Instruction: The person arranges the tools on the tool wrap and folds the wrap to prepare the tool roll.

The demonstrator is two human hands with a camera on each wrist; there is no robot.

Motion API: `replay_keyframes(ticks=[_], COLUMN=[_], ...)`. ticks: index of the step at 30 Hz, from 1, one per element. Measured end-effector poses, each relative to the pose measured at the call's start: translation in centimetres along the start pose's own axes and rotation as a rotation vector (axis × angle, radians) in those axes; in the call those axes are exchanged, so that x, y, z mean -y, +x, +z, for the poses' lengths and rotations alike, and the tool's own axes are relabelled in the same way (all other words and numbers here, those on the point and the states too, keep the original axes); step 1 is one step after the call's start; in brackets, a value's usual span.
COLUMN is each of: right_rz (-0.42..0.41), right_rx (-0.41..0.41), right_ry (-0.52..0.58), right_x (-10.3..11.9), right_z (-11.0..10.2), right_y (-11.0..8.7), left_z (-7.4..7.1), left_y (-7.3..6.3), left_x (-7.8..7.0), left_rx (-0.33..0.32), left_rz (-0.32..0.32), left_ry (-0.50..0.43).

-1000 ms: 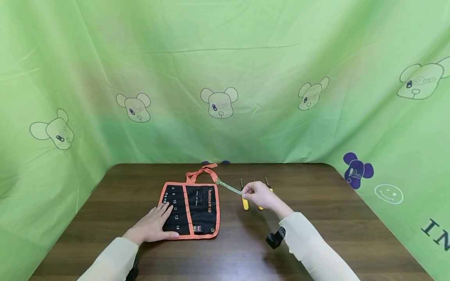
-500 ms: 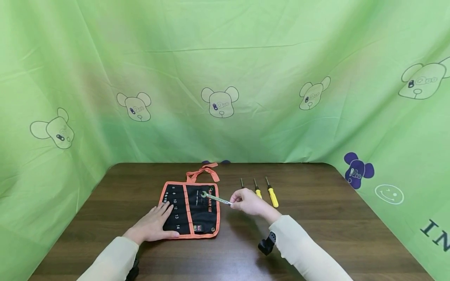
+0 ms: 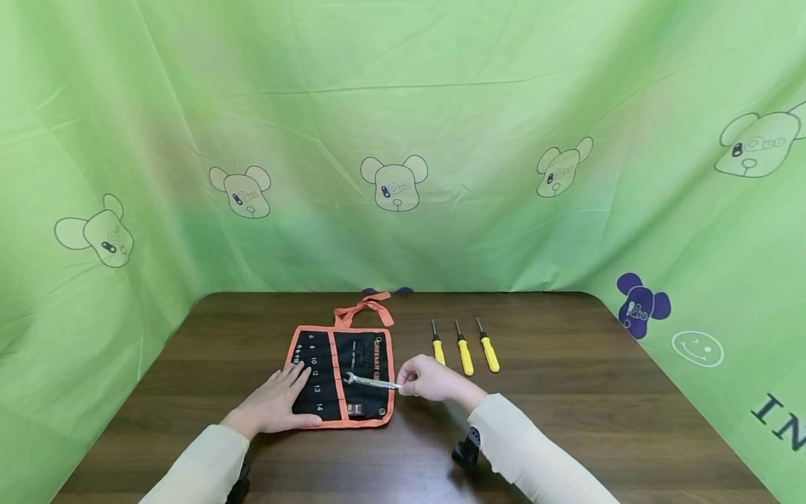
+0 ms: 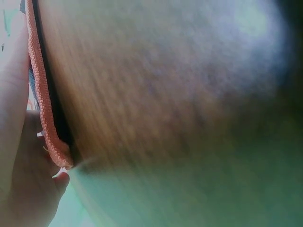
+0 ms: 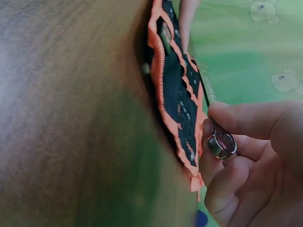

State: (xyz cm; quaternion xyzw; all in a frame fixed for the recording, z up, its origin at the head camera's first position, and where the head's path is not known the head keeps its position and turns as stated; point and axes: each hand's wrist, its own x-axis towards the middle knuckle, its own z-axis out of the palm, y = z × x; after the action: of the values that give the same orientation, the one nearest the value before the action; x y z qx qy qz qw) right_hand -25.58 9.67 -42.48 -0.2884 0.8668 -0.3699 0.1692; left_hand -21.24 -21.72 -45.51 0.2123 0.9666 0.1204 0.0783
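A black tool pouch with orange edging (image 3: 365,357) lies on the table, its left pockets numbered from 6 to 14. My left hand (image 3: 272,404) rests on the pouch's left side with fingers spread and straight; in the left wrist view, that hand (image 4: 14,142) lies along the orange edge. My right hand (image 3: 434,380) pinches a silver combination wrench (image 3: 371,382) near its ring end. The wrench's open end points left, over the pouch by the orange seam of the numbered pockets. In the right wrist view, the ring (image 5: 222,144) shows between thumb and fingers.
Three yellow-handled screwdrivers (image 3: 465,358) lie side by side right of the pouch. An orange tie strap (image 3: 362,308) trails from the pouch's far edge. A small label (image 3: 355,409) sits on the pouch. Green printed cloth (image 3: 403,245) surrounds the wooden table (image 3: 567,392).
My right hand has carried the wrench left and nearer, from beside the screwdrivers to over the pouch, uncovering all three screwdrivers. The left hand has stayed put.
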Motion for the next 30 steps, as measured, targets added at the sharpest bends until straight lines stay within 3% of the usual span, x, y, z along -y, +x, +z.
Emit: replay_keyframes(ticks=[6, 21, 30], right_rz=[0.041, 0.025, -0.077], right_rx=[0.05, 0.042, 0.035], right_ry=[0.027, -0.009, -0.081], right_x=[-0.2, -0.5, -0.3], right_z=[0.5, 0.7, 1.1], right_y=[0.1, 0.9, 1.5], left_z=[0.0, -0.2, -0.1], left_y=[0.0, -0.1, -0.1], left_x=[0.0, -0.2, -0.1], left_rx=[0.011, 0.008, 0.012], left_rz=[-0.008, -0.019, -0.02], left_ry=[-0.005, -0.013, -0.014])
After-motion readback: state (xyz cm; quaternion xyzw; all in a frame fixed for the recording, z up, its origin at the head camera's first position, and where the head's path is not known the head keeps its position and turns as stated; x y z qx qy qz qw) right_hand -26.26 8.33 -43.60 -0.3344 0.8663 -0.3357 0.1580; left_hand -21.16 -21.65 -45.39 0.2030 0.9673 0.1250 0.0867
